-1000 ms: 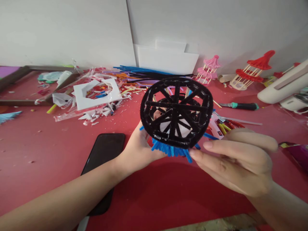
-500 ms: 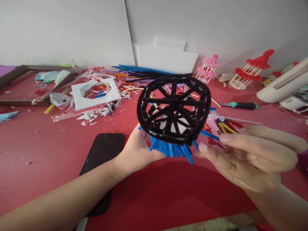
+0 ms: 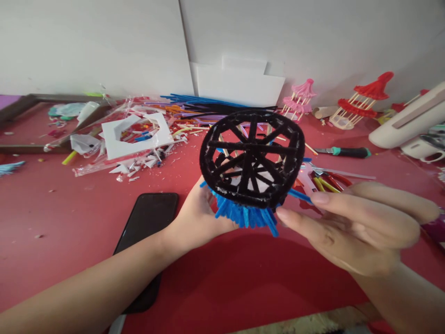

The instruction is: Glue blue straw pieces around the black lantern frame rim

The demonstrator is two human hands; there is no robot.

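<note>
In front of me is a small craft model point(image 3: 248, 148) with a black fuzzy pipe-cleaner ring, spokes across it and pale sticks behind. Short blue pipe-cleaner pieces point(image 3: 245, 215) fan out in a fringe below the ring. My left hand point(image 3: 198, 206) grips the model from behind and below; most of its fingers are hidden. To the right, my right hand point(image 3: 358, 222) has thumb and index finger apart. Its thumb tip is by the ring's lower right edge, while the index fingertip meets the end of a protruding blue piece point(image 3: 301, 195).
A black phone point(image 3: 148, 222) lies under my left forearm. Behind are a white foam frame point(image 3: 111, 141), scraps and loose pipe cleaners point(image 3: 194, 99). On the right are a craft knife point(image 3: 351, 152), pliers point(image 3: 328, 183), a pink model point(image 3: 301, 99) and a red model point(image 3: 365, 99).
My right hand has shifted slightly left, bringing its thumb to the ring's lower right edge. The model stays in my left hand, nearly still.
</note>
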